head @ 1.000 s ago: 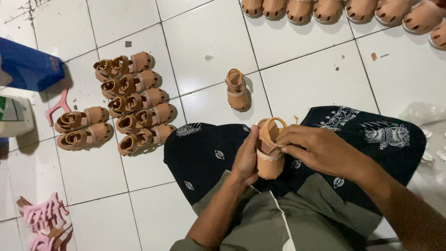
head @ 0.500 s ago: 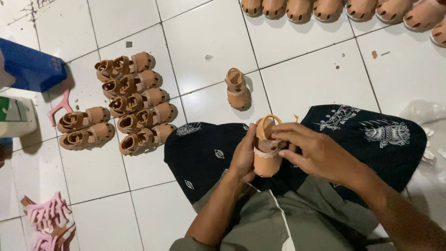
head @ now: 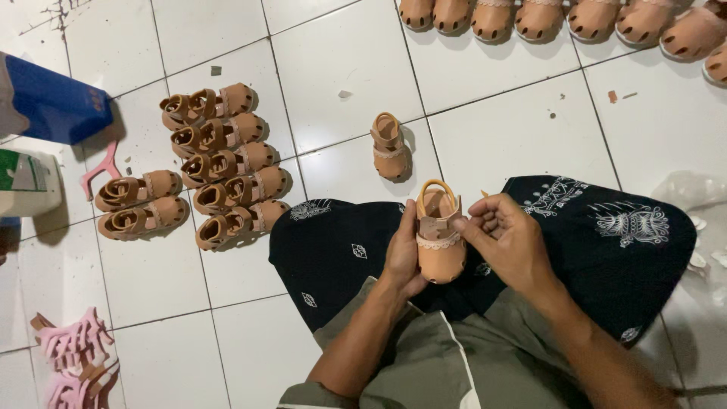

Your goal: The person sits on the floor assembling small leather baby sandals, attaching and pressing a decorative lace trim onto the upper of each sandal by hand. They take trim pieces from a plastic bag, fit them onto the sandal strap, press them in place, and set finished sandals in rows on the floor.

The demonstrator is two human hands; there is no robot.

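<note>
A small tan child's sandal is held upright over my lap, its heel loop pointing away from me. My left hand cradles its left side from below. My right hand pinches the strap on its right side with the fingertips. Under both hands lies a dark patterned cloth across my legs. One matching single sandal rests on the white tiled floor just beyond my knees.
Several finished tan sandals lie in rows to the left, and another row of sandals lines the top edge. A blue box, a pink strap piece and pink sandals sit at the left. Clear plastic lies at the right.
The sandal has been turned to show its top and strap. My right hand has slid off the top of it to its right side and now pinches the strap.
</note>
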